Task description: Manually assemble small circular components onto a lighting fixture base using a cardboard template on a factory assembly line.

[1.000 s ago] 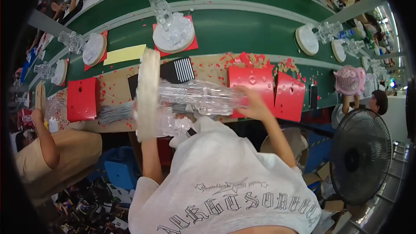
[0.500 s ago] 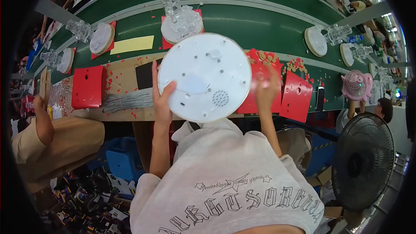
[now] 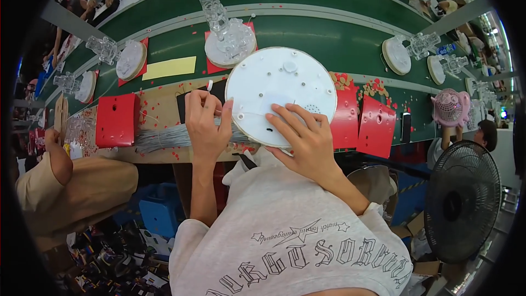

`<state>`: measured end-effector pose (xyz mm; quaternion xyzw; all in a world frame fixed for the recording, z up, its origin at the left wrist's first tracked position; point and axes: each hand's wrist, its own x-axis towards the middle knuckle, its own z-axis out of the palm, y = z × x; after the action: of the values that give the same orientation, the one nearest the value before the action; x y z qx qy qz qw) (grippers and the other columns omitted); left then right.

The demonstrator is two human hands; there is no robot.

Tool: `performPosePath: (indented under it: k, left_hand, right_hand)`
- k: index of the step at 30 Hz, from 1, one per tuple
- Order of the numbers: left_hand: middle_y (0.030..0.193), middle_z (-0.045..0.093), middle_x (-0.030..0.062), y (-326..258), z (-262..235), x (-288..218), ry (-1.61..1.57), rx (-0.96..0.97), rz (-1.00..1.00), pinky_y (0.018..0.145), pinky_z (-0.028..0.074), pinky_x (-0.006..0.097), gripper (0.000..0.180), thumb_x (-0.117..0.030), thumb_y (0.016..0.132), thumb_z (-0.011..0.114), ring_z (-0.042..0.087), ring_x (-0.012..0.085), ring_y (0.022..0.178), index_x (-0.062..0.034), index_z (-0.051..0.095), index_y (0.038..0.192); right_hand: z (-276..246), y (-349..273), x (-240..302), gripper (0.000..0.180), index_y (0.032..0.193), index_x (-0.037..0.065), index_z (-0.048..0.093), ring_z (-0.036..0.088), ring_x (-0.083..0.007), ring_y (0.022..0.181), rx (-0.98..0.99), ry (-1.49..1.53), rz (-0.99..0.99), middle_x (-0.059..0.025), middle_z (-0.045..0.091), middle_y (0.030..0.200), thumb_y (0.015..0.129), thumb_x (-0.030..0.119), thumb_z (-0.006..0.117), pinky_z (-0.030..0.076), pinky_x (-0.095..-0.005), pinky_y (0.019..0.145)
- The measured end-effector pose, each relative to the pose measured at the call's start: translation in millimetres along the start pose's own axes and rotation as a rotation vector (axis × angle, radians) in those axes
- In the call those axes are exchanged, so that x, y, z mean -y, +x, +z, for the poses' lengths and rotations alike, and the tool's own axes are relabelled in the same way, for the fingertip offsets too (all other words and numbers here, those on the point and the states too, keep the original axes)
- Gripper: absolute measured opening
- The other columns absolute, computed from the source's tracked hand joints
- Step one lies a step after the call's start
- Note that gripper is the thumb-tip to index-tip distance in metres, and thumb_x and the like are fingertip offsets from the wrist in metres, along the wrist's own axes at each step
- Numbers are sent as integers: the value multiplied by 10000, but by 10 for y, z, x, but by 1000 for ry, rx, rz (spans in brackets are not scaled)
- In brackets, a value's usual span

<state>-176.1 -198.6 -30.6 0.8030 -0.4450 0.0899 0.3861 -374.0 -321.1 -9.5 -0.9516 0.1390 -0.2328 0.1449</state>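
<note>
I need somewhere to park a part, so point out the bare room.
Widest: the green surface between the central clear tower and the right-hand white bases. Smaller: green beyond the yellow sheet. Crowded: the near brown strip, with red panels, grey wires and scattered scraps; the large white disc hides some of it.

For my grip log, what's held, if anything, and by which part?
The right hand holds a white disc by its lower part; the left hand apparently holds a small white piece by its lower end.
</note>
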Motion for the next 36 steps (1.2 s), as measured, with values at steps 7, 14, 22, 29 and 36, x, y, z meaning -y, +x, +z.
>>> performPosePath:
  k: [7,14,22,29,36]
  left_hand:
    - [1273,534,169,-128,-48,28,214,-58,232,992,312,541,198,-216,852,760,444,382,1240,-74,640,783]
    - [1479,433,208,-227,-81,-204,385,-10,111,1087,217,618,172,-237,880,712,337,419,1396,-86,637,845]
    - [924,674,100,-258,134,-262,-723,255,-644,612,402,204,393,-133,1014,614,554,73,723,-66,394,1332]
    - [822,682,128,-302,175,-316,-777,258,-668,336,345,226,539,-259,1085,426,529,121,416,-99,285,1580]
    - [978,709,132,-266,133,-301,-845,341,-810,398,445,243,594,-305,1073,461,597,147,468,-82,275,1592]
  right_hand:
    - [-77,-30,-158,626,1311,174,651,583,-227,1237,51,57,-31,-5,617,1400,727,323,818,430,-389,898]
    - [-139,-79,-232,620,1294,180,661,585,-221,1239,54,104,-62,6,617,1400,713,332,818,435,-386,905]
    - [-123,-191,-286,588,1293,182,661,577,-215,1267,21,94,-52,10,599,1424,746,356,792,453,-393,950]
    - [40,-809,-1332,473,1331,73,614,476,-400,1337,-604,-16,523,-211,531,1428,935,325,667,390,-512,1090]
    - [947,-2876,-2782,906,1559,102,358,320,-363,1489,52,-322,1405,-177,337,1617,851,544,711,323,-473,1192]
